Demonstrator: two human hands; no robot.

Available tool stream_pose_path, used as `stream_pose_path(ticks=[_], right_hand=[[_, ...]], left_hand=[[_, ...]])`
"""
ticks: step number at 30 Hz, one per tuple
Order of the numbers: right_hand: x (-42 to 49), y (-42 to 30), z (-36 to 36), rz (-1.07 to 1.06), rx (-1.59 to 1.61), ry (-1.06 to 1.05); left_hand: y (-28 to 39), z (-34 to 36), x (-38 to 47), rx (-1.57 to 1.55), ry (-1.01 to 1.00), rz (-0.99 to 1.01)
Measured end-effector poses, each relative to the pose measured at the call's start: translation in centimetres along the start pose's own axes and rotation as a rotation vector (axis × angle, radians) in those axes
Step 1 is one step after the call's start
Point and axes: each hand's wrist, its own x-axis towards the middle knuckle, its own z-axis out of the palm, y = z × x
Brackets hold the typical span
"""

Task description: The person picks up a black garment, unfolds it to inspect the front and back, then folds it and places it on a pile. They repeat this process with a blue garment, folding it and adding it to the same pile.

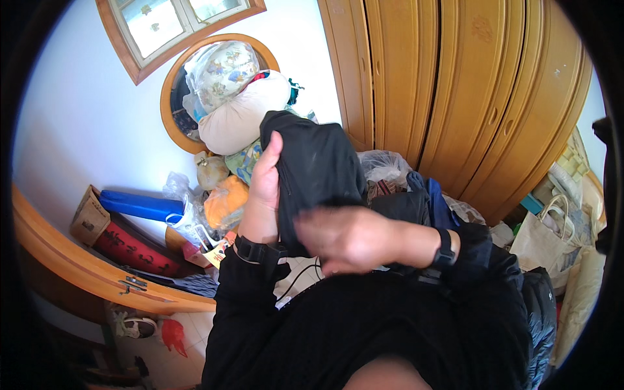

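Observation:
A folded black garment [319, 161] hangs up in front of me, raised off the pile behind it. My left hand [266, 178] grips its left edge, thumb pointing up along the near face and the other fingers hidden behind the cloth. Across the garment's lower part lies my right hand [348, 239], blurred by motion. Whether its fingers pinch the cloth or only brush it cannot be made out. Both wrists wear black straps.
Piled clothes [399, 207] and a clear plastic bag [385, 165] lie behind the garment, before a wooden wardrobe [404, 73]. Stuffed bags [248, 112] lean against an oval mirror [170, 131]. A wooden door [161, 300] stands left; a cream tote bag [541, 234] sits right.

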Motion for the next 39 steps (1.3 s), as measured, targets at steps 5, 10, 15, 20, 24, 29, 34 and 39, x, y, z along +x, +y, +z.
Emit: stream_pose_path(ticks=[5, 10, 15, 20, 24, 29, 34, 39], right_hand=[[-2.8, 0.9, 2.0, 0.243, 0.492, 0.373], [-5.0, 6.1, 5.3, 0.8, 1.172, 0.249], [-6.0, 5.2, 4.5, 0.766, 0.809, -0.529], [-3.7, 7.2, -0.4, 0.124, 1.696, 0.52], [-2.3, 7.4, 3.6, 0.741, 0.921, -0.138], [-7.8, 9.6, 4.1, 1.065, 1.018, -0.484], [-6.6, 12.9, 3.8, 0.881, 1.106, 0.535], [-4.7, 11.3, 7.3, 0.958, 1.445, 0.011]], left_hand=[[1.8, -0.2, -0.2, 0.001, 0.015, 0.057], [2.6, 0.0, 0.1, -0.009, -0.107, 0.066], [3.1, 0.3, 0.1, 0.072, -0.025, 0.145], [2.5, -0.1, 0.7, 0.066, -0.13, 0.065], [2.7, -0.2, 0.4, 0.166, -0.037, 0.073], [4.3, -0.4, -1.3, 0.287, 0.044, 0.137], [4.4, -0.5, -1.4, 0.386, 0.028, 0.012], [4.5, -0.4, -1.6, 0.614, 0.026, -0.014]])
